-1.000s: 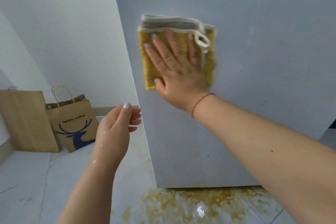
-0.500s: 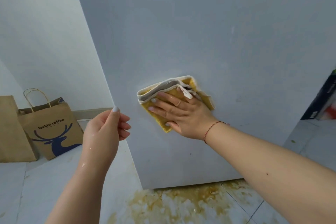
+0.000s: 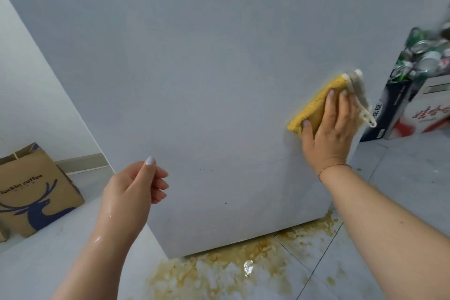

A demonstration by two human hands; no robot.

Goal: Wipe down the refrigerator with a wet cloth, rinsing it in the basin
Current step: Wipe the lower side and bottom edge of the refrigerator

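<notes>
A home, most likely a kitchen corner. A white fridge (image 3: 219, 80) fills the middle, standing on pale floor tiles (image 3: 401, 185) with a plain white wall (image 3: 36, 92) and skirting at 9 o'clock. A brown stain (image 3: 231, 273) spreads over the tiles under the fridge at 6 o'clock. At 8 o'clock a brown paper bag (image 3: 31, 190) printed "luckin coffee" sits on the floor. At 3 o'clock a box (image 3: 399, 105) heaped with crushed drink cans (image 3: 423, 56) stands beside the fridge. These are household leftovers, not shop or office goods.
</notes>
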